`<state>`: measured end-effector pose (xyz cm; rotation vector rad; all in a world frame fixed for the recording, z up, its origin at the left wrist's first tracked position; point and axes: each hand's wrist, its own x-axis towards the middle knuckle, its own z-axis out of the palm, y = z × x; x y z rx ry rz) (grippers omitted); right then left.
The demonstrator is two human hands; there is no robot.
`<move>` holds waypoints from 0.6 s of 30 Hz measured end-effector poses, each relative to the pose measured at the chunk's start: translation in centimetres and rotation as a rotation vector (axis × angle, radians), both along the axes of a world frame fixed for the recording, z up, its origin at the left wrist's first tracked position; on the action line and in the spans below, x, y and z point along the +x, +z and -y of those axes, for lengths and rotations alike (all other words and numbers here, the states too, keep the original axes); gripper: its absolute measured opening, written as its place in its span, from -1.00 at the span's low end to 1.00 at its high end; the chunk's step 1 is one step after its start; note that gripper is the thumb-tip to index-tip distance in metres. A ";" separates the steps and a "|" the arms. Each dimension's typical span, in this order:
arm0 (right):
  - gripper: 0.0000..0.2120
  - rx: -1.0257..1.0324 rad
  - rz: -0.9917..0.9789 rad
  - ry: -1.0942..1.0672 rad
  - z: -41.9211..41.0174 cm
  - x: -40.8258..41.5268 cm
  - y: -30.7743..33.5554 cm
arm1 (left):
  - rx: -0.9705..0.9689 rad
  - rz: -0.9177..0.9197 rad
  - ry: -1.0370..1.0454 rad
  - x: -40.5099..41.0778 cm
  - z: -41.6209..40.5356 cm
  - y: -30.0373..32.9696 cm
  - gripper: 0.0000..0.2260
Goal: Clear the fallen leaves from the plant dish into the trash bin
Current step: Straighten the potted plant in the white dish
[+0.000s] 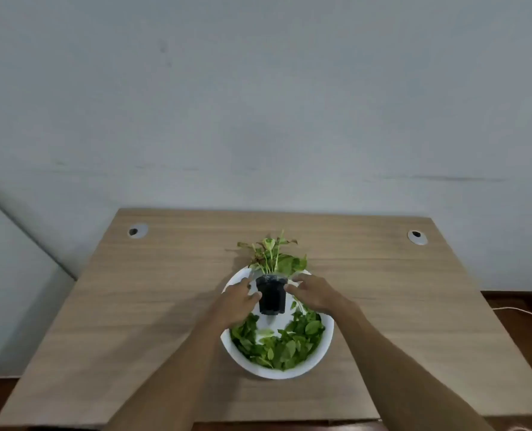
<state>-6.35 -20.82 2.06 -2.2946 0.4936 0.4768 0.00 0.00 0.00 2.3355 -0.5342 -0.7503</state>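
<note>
A white round dish (327, 346) sits mid-table, its near half filled with several loose green leaves (280, 346). A small black plant pot (272, 295) with a red-and-green leafy plant (272, 255) is over the dish's far half. My left hand (238, 301) is at the pot's left side, fingers curled and touching it. At the pot's right side is my right hand (313, 293), fingertips at the rim. Whether the pot rests on the dish or is lifted is unclear. No trash bin is in view.
The wooden table (152, 306) has two cable grommets, one at back left (137, 231) and one at back right (417, 237). A pale wall stands right behind the table. A thin cable (523, 312) lies on the dark floor to the right.
</note>
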 end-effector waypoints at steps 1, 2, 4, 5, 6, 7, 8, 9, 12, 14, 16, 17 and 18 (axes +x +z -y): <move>-0.45 0.019 -0.018 -0.027 0.0 0.2 -0.6 | -0.006 -0.031 0.031 0.0 0.2 -0.4 -0.42; -0.45 0.038 -0.039 -0.063 0.1 0.6 -1.3 | -0.014 -0.048 0.064 0.0 0.4 -0.6 -0.40; -0.43 0.098 -0.048 -0.142 0.4 1.1 -2.8 | -0.053 -0.061 0.100 0.0 0.9 -1.2 -0.43; -0.42 0.143 -0.054 -0.197 0.5 1.6 -3.7 | -0.084 -0.067 0.119 0.1 1.2 -1.6 -0.47; -0.41 0.194 -0.065 -0.254 0.6 2.0 -4.3 | -0.112 -0.080 0.142 0.0 1.5 -1.6 -0.50; -0.40 0.252 -0.078 -0.301 0.6 2.4 -4.9 | -0.137 -0.112 0.170 0.2 1.8 -1.8 -0.51; -0.40 0.299 -0.098 -0.331 0.6 2.6 -5.2 | -0.150 -0.144 0.205 0.6 2.1 -2.2 -0.49; -0.41 0.342 -0.121 -0.351 0.5 2.8 -5.6 | -0.164 -0.187 0.242 0.9 2.3 -2.8 -0.47; -0.43 0.411 -0.159 -0.357 0.2 3.3 -6.7 | -0.184 -0.240 0.322 1.3 2.7 -4.5 -0.47; -0.42 0.439 -0.153 -0.355 0.2 3.5 -7.7 | -0.218 -0.251 0.354 1.3 3.0 -5.3 -0.56; -0.39 0.477 -0.142 -0.364 0.3 3.6 -8.6 | -0.264 -0.263 0.371 1.2 3.2 -5.6 -0.65; -0.38 0.496 -0.141 -0.367 0.5 3.6 -8.9 | -0.282 -0.265 0.377 1.2 3.3 -5.8 -0.67; -0.39 0.511 -0.145 -0.363 0.5 3.5 -9.2 | -0.291 -0.264 0.381 1.2 3.4 -6.0 -0.68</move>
